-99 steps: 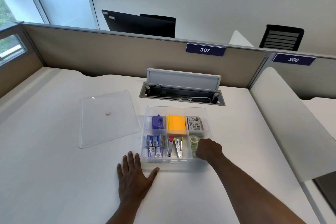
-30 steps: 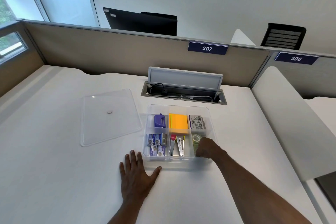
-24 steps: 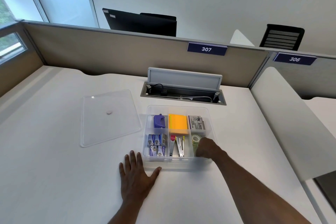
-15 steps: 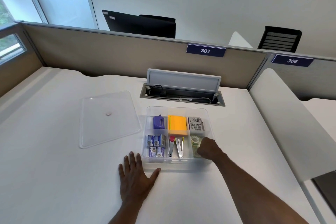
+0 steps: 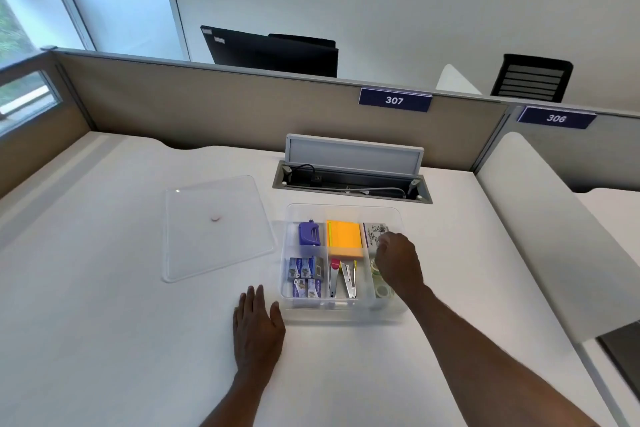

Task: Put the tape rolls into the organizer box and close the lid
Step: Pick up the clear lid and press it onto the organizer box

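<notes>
The clear organizer box (image 5: 398, 309) stands open on the white desk. Two clear tape rolls (image 5: 382, 290) lie in its front right compartment, partly behind my wrist. My right hand (image 5: 398, 262) hovers over the box's right column with loosely curled fingers. Its fingertips are above the labelled white packet (image 5: 371, 235) at the back right, and I see nothing in them. My left hand (image 5: 258, 326) lies flat on the desk, fingers apart, just left of the box's front corner. The clear lid (image 5: 214, 229) lies flat on the desk to the left of the box.
Other compartments hold a purple hole punch (image 5: 309, 233), orange sticky notes (image 5: 344, 240), staple boxes (image 5: 306, 277) and staple removers (image 5: 343, 279). An open cable hatch (image 5: 351, 180) sits behind the box. A partition wall (image 5: 242, 107) runs along the back, and a white divider (image 5: 540, 218) stands at right.
My right hand has risen out of the front right compartment and moved back toward the rear right compartment, leaving the tape rolls behind. My left hand has stayed flat.
</notes>
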`<state>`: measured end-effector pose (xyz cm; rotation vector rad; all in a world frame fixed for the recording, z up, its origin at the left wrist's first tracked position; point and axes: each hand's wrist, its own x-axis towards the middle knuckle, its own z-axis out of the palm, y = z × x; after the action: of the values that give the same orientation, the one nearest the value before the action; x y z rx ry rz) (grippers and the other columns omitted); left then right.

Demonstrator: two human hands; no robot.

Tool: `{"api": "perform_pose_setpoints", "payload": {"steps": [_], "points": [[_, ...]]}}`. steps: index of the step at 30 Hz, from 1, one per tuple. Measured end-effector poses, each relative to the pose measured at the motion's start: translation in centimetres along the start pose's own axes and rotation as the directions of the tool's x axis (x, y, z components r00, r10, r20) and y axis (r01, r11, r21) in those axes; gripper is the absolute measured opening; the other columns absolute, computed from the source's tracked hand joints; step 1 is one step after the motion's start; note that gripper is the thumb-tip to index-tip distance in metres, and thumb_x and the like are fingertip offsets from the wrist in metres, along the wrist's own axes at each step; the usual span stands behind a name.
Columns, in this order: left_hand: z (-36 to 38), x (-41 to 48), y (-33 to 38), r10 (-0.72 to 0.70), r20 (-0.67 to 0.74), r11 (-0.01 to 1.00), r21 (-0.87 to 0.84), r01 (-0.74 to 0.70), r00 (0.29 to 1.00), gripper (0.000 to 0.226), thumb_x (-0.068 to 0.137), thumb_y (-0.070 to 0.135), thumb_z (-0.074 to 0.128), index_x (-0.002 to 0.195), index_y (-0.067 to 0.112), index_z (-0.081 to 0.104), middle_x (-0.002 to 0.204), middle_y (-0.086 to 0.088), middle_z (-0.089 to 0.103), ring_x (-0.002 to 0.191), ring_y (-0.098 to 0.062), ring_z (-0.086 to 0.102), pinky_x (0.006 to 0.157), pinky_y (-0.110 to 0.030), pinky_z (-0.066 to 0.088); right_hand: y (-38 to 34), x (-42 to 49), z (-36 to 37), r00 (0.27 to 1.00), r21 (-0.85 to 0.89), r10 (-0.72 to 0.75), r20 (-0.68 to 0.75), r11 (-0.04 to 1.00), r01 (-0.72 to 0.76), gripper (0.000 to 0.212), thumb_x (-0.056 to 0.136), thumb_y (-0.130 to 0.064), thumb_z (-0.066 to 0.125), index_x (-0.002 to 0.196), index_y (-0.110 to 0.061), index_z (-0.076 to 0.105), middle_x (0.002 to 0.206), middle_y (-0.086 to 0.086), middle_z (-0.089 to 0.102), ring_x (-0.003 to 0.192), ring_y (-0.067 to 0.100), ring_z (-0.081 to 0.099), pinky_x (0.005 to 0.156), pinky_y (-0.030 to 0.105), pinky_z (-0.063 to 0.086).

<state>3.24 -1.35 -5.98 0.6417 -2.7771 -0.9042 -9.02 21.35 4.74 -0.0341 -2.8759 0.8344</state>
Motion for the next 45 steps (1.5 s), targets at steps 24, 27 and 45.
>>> {"api": "perform_pose_setpoints", "payload": {"steps": [24, 27, 45], "points": [[-9.9, 9.3, -1.1, -0.348, -0.293, 0.918, -0.3, 0.26, 0.89, 0.047, 0.089, 0.022, 0.055, 0.133, 0.006, 0.047, 0.14, -0.013, 0.049, 0.129, -0.029, 0.045, 0.105, -0.039, 0.036, -17.8, 2.7, 8.7, 0.895, 0.149, -0.201, 0.398, 0.977, 0.153, 0.03, 0.088, -0.02, 0.051, 0.103, 0.004, 0.061, 0.112, 0.022, 0.065, 0.109, 0.035, 0.056, 0.088, 0.033, 0.043], [-10.2, 10.7, -2.4, -0.401, -0.255, 0.898, -0.302, 0.321, 0.88, 0.05, 0.088, 0.024, 0.056, 0.133, 0.005, 0.045, 0.141, -0.014, 0.047, 0.131, -0.029, 0.042, 0.106, -0.041, 0.036, -18.9, 2.4, 10.4, 0.875, 0.113, -0.127, 0.466, 0.99, 0.084, 0.034, 0.089, -0.023, 0.049, 0.108, 0.006, 0.056, 0.117, 0.025, 0.061, 0.112, 0.036, 0.054, 0.088, 0.033, 0.044], [-9.2, 14.5, -6.9, -0.551, -0.089, 0.834, -0.03, 0.551, 0.829, 0.043, 0.084, 0.031, 0.054, 0.108, -0.003, 0.048, 0.114, -0.023, 0.056, 0.107, -0.039, 0.049, 0.088, -0.043, 0.044, -21.9, 3.2, 18.6, 0.722, -0.242, 0.33, 0.608, 0.943, -0.228, 0.061, 0.082, -0.025, 0.049, 0.134, -0.002, 0.028, 0.142, 0.026, 0.027, 0.13, 0.038, 0.03, 0.112, 0.043, 0.028]]}}
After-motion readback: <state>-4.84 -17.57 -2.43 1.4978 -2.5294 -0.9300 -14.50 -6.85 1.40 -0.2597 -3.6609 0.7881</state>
